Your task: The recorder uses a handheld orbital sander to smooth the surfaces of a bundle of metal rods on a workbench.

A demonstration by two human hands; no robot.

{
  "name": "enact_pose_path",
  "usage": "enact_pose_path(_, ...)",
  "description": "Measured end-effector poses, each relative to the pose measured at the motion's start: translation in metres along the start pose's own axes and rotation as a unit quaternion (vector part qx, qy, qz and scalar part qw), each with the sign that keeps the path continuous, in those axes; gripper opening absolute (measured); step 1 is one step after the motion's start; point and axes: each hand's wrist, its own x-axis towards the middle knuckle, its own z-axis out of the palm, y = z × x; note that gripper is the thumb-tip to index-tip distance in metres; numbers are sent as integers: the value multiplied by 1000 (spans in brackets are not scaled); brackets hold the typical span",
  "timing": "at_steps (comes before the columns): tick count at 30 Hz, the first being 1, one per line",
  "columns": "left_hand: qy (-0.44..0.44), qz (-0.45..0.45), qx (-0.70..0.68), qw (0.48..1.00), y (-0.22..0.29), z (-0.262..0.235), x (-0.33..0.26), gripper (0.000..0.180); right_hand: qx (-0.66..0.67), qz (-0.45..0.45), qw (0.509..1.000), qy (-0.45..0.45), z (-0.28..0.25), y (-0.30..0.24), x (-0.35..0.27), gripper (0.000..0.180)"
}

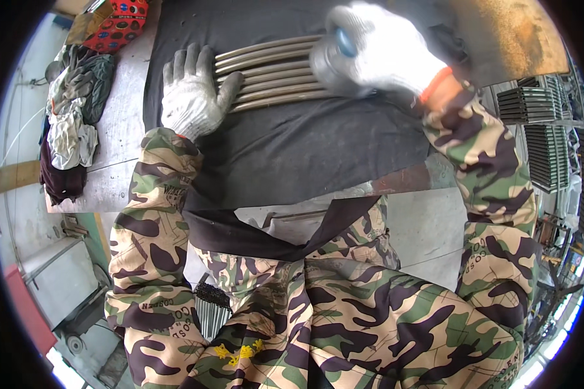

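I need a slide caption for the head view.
White-gloved left hand at slim greyish metal rods on black cloth; right hand, blurred, around a rounded blue object.

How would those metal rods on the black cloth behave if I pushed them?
The metal rods would probably roll, since they look slender and rounded, though the wrinkled black cloth may slow them. They seem stiff, judging by their even, metallic lines. Their smooth sheen suggests they could slide.

You've got two gloved hands, one rounded grey object, at least five metal rods, upper centre.
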Motion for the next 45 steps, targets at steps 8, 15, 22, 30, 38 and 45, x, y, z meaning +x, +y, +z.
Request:
enact_pose_path(8, -84, -6, -30, 996, 15, -20, -9, 80, 29, -11, 999, 8, -6, -1, 8, 27)
enact_pose_path(15, -53, -12, -37, 998, 13, -7, 11, 79, -1, 9, 1000, 1, -5, 11, 14, 31)
enact_pose_path(22, -19, -10, -47, 999, 10, 3, 24, 80, 1, 2, 1000, 14, -8, 10, -4, 37)
enact_pose_path(30, -44, 66, -44, 996, 10, -12, 4, 110, -19, 16, 999, -21, 0, 7, 3, 41)
enact_pose_path(38, 88, 31, -31, 995, 12, 1, -10, 84, 19, -14, 1000, 12, -1, -3, -1, 34)
enact_pose_path(45, 42, -24, -73, 996, 22, 15, 10, 91, 2, -12, 1000, -16, 6, -10, 4, 36)
